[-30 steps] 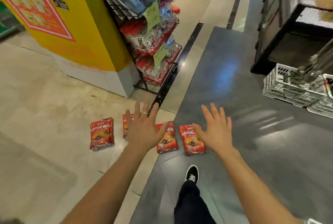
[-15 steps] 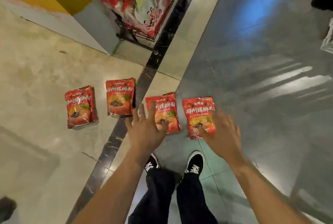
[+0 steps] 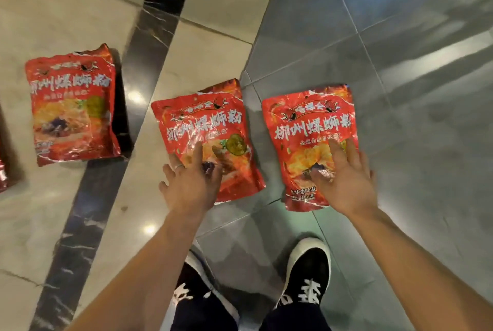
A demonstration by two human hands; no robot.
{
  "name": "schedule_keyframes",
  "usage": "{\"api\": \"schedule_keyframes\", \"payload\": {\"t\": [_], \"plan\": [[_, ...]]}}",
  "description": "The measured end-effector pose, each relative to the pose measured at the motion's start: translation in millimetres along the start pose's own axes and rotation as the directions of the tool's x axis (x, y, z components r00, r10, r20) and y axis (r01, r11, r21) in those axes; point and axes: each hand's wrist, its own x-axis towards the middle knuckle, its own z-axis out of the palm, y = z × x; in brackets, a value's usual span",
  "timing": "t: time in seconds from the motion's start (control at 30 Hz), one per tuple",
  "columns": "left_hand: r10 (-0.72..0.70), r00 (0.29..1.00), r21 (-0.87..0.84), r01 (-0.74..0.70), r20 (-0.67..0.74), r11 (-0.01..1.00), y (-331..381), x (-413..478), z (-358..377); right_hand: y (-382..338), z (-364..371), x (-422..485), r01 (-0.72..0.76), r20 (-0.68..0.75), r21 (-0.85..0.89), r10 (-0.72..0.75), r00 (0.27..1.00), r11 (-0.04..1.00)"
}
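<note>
Spread-fingered, empty left hand (image 3: 190,186) over middle red packet (image 3: 202,122), right hand (image 3: 344,181) likewise over rightmost packet (image 3: 306,122).

Glossy crinkled plastic packets (image 3: 306,133); polished stone floor (image 3: 400,144).

three packets lie in a row on the floor (image 3: 400,90): left packet (image 3: 72,109), middle packet (image 3: 202,122) and right packet (image 3: 306,122), the last two just beside each other. a strip (image 3: 88,224) runs near to far between the left and middle packets. the left hand (image 3: 190,186) is over the middle packet's near end, the right hand (image 3: 344,181) over the right packet's. shoes (image 3: 309,274) stand nearest.
</note>
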Motion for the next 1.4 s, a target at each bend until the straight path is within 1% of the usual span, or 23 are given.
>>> {"api": "schedule_keyframes", "payload": {"t": [0.1, 0.17, 0.23, 0.33, 0.4, 0.43, 0.47, 0.5, 0.53, 0.57, 0.6, 0.7, 0.73, 0.77, 0.83, 0.9, 0.97, 1.03, 1.07, 1.13, 1.23, 1.3, 1.4], "plan": [[0.069, 0.998, 0.004, -0.069, 0.015, 0.998, 6.1, 21.2, 44.3, 11.7, 41.0, 14.2, -0.046, 0.018, 0.028, 0.045, 0.999, 0.999], [0.121, 0.992, 0.028, -0.120, -0.028, 0.992, 11.4, 25.2, 60.8, 12.2, 58.8, 16.5, -0.085, 0.016, 0.049, 0.084, 0.996, 0.995], [0.182, 0.982, 0.062, -0.179, -0.058, 0.982, 18.1, 29.6, 61.6, 8.3, 66.9, 20.0, -0.122, -0.012, 0.059, 0.123, 0.992, 0.991], [0.281, 0.959, 0.109, -0.275, -0.040, 0.955, 30.7, 41.6, 47.9, 1.2, 62.4, 28.3, -0.141, -0.039, 0.102, 0.146, 0.989, 0.985], [0.282, 0.957, 0.056, -0.278, -0.073, 0.959, 39.2, 52.4, 34.6, 1.7, 52.9, 33.6, -0.125, -0.090, 0.186, 0.144, 0.985, 0.975], [0.233, 0.966, -0.007, -0.236, -0.114, 0.972, 41.9, 58.0, 28.5, 4.1, 47.7, 36.2, -0.130, -0.133, 0.239, 0.165, 0.977, 0.962], [0.149, 0.978, -0.087, -0.163, -0.148, 0.983, 42.5, 64.5, 24.1, 7.8, 43.3, 39.7, -0.146, -0.170, 0.281, 0.199, 0.965, 0.949], [0.044, 0.988, -0.189, -0.072, -0.149, 0.979, 42.1, 71.8, 21.3, 13.0, 41.0, 44.6, -0.175, -0.184, 0.312, 0.240, 0.953, 0.934], [-0.057, 0.992, -0.306, 0.021, -0.109, 0.952, 41.6, 77.6, 20.4, 16.7, 38.0, 49.3, -0.211, -0.169, 0.340, 0.280, 0.945, 0.917], [-0.128, 0.991, -0.411, 0.096, -0.050, 0.907, 42.9, 80.4, 20.7, 19.3, 36.5, 54.4, -0.236, -0.134, 0.388, 0.308, 0.942, 0.891], [-0.163, 0.987, -0.477, 0.143, -0.002, 0.867, 44.9, 80.8, 22.1, 20.1, 35.8, 58.7, -0.251, -0.086, 0.457, 0.323, 0.942, 0.853], [-0.260, 0.964, -0.544, 0.248, 0.057, 0.801, 52.4, 77.3, 32.1, 22.3, 36.7, 69.1, -0.260, -0.008, 0.601, 0.331, 0.944, 0.756], [-0.306, 0.948, -0.606, 0.293, 0.084, 0.740, 53.6, 75.3, 35.6, 24.1, 37.8, 70.6, -0.261, 0.004, 0.646, 0.339, 0.941, 0.717], [-0.343, 0.932, -0.680, 0.327, 0.117, 0.657, 53.4, 75.1, 40.9, 25.9, 38.9, 71.2, -0.268, 0.019, 0.685, 0.351, 0.936, 0.678], [-0.384, 0.905, -0.793, 0.365, 0.181, 0.487, 51.3, 74.1, 47.3, 27.0, 40.0, 70.5, -0.283, 0.056, 0.718, 0.353, 0.934, 0.636], [-0.342, 0.905, -0.836, 0.383, 0.253, 0.392, 48.4, 72.9, 47.0, 23.5, 37.6, 67.7, -0.268, 0.095, 0.746, 0.302, 0.949, 0.609], [-0.232, 0.895, -0.839, 0.440, 0.381, 0.321, 46.3, 70.8, 43.3, 19.8, 35.6, 66.9, -0.253, 0.142, 0.756, 0.226, 0.964, 0.603], [-0.103, 0.868, -0.822, 0.493, 0.486, 0.284, 45.8, 70.0, 39.1, 16.1, 33.0, 64.6, -0.279, 0.214, 0.746, 0.180, 0.960, 0.604], [-0.056, 0.866, -0.824, 0.492, 0.498, 0.282, 46.3, 67.4, 36.7, 14.8, 30.5, 62.4, -0.294, 0.246, 0.750, 0.162, 0.956, 0.592], [0.011, 0.888, -0.853, 0.438, 0.460, 0.284, 46.9, 57.5, 29.6, 14.5, 25.6, 56.5, -0.287, 0.255, 0.773, 0.137, 0.957, 0.566], [0.081, 0.908, -0.876, 0.370, 0.412, 0.311, 44.8, 35.5, 8.6, 14.8, 0.8, 34.9, -0.253, 0.190, 0.768, 0.167, 0.967, 0.588], [0.097, 0.927, -0.887, 0.312, 0.363, 0.341, 44.1, 17.3, -17.8, 16.0, -28.9, 16.9, -0.231, 0.151, 0.761, 0.180, 0.972, 0.607], [0.115, 0.949, -0.898, 0.232, 0.293, 0.373, 51.3, -14.3, -74.4, 18.0, -93.6, -11.3, -0.160, 0.073, 0.784, 0.168, 0.983, 0.600]]}}
